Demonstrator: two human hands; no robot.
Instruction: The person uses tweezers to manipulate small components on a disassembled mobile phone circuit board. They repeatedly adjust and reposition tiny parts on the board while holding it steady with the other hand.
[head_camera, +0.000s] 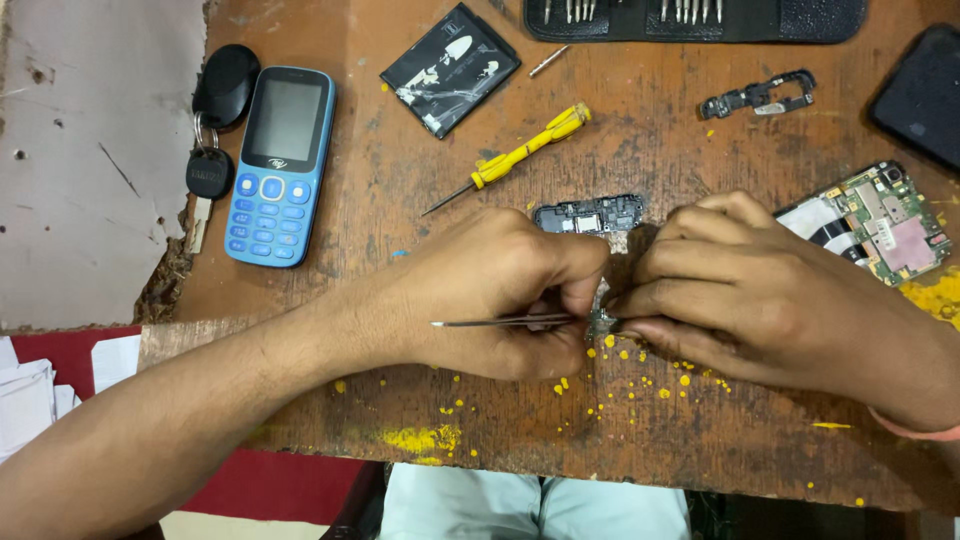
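Left hand (500, 295): closed around metal tweezers (500, 322), whose thin rear end stuck out toward the wrist while the tips pointed across to the other hand. Right hand (740, 290): fingers curled and pinched on a small metal part (601, 320), held just off the wooden table (400, 190) where the two sets of fingertips met; the part was mostly hidden, so its shape could not be told.

Just beyond the knuckles of both hands: a small black phone component (588, 214), flat on the table. Beyond the left hand: a yellow-handled screwdriver (520, 155), lying at a slant; farther past it, a black phone battery (450, 68). Well out to the left hand's outer side: a blue keypad phone (280, 165), face up, with a black car key (212, 150) just beside it. Close to the right hand's outer side: an opened phone showing its circuit board (880, 220). Beyond the right hand: a small black bracket piece (760, 95), and at the table's far edge a black tool case with bits (700, 18). Under both hands: yellow paint spatter (640, 375) on the wood.
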